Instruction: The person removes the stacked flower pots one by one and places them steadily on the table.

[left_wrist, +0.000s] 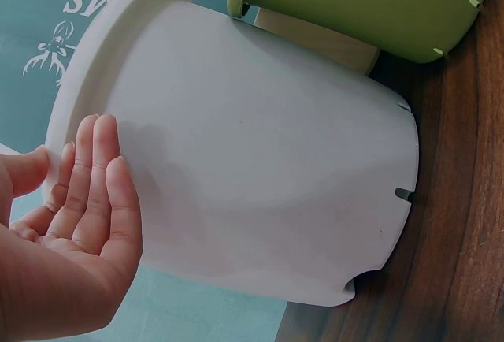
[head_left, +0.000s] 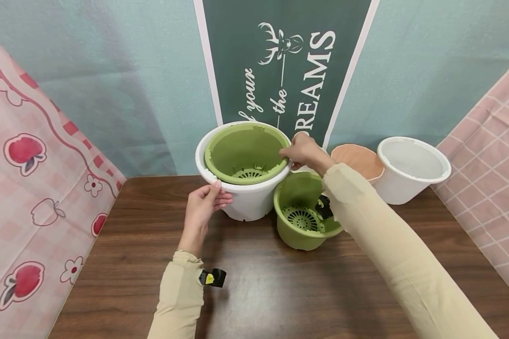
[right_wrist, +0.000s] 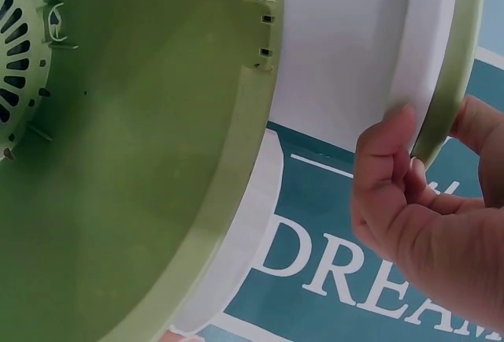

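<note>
A green slotted-base pot (head_left: 248,146) sits nested inside a white pot (head_left: 248,202) near the back of the table. My left hand (head_left: 203,202) pinches the white pot's front left rim, thumb on the rim and fingers against the outer wall (left_wrist: 236,137). On the right side, my right hand (head_left: 303,151) grips the two rims together. In the right wrist view its thumb lies over the green rim (right_wrist: 450,82) and its curled fingers press the white rim (right_wrist: 429,50) from outside. A second green pot (head_left: 299,238) stands beside the white one, below my right forearm.
An orange pot (head_left: 356,157) and another white pot (head_left: 400,188) stand at the back right. Behind the brown wooden table (head_left: 254,292) hangs a blue-green cloth (head_left: 152,94) with lettering. Patterned pink cloths (head_left: 46,188) border both sides.
</note>
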`<state>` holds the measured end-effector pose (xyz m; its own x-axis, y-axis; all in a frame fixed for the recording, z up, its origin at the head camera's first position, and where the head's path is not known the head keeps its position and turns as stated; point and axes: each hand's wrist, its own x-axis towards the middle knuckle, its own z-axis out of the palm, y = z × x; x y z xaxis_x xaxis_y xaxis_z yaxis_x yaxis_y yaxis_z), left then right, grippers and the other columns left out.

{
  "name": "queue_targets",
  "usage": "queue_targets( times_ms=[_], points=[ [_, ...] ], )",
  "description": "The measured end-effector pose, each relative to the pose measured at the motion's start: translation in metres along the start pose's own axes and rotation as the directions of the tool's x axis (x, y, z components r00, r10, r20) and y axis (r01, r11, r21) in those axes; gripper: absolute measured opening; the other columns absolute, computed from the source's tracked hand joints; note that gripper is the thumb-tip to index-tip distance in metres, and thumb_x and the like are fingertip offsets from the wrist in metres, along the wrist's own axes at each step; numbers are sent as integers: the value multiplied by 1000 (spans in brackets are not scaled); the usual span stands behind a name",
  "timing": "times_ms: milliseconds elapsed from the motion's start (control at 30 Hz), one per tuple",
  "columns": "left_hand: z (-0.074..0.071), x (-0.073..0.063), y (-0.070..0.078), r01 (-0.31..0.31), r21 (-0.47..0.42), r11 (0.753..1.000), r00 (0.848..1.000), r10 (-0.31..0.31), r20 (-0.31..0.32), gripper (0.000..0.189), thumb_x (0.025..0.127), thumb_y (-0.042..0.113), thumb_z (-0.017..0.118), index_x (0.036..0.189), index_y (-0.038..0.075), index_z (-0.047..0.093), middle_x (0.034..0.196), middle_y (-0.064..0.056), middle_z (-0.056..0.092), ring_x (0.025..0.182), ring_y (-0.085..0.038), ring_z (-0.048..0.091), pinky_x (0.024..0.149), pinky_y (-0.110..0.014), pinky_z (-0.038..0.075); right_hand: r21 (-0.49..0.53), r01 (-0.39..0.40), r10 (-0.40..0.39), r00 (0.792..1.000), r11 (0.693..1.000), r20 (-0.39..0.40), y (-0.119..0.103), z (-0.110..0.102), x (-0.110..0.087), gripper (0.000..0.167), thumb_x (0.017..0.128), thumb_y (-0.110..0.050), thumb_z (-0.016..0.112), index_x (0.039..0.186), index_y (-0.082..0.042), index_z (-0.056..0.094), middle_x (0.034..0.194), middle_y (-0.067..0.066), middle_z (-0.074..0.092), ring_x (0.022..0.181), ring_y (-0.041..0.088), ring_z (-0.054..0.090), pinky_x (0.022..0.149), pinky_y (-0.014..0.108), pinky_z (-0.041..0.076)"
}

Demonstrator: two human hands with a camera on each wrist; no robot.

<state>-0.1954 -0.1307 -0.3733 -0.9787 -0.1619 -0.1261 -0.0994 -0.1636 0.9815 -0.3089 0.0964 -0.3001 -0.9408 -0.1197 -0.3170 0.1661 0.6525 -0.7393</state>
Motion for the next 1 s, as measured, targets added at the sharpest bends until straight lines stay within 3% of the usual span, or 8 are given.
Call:
queue_targets(
  times_ms=[367,667,800,1000],
  points=[
    [0,1,-1,-3,4,1000,1000,3,-1,27,94,19,53,84,-6,56,67,-4,66,62,-12,66,71,-36,53,133,-10,4,999,991,51,3,-3,-1,11,81,0,52,73,2,45,50,9,51,38,13,53,55,32,55],
    [1,0,-1,-2,0,1000,1000,2,-3,28,94,20,53,84,-6,56,67,-4,66,62,-12,65,70,-34,54,153,-42,33,998,987,57,3,-3,-2,13,81,1,53,77,1,41,52,10,48,39,14,54,65,38,54],
    [2,0,-1,-7,-7,1000,1000,7,-2,28,94,20,53,85,-7,57,68,-5,66,61,-12,65,69,-33,54,161,-53,42,996,986,75,2,-6,-3,12,83,1,52,79,2,42,53,11,49,40,16,56,63,36,55],
    [1,0,-1,1,5,1000,1000,-1,-12,29,94,21,53,85,-6,56,67,-4,66,62,-12,66,70,-35,54,168,9,-21,997,986,70,-6,-9,-7,17,88,1,44,71,2,43,52,10,49,41,18,58,55,31,55]
  ],
)
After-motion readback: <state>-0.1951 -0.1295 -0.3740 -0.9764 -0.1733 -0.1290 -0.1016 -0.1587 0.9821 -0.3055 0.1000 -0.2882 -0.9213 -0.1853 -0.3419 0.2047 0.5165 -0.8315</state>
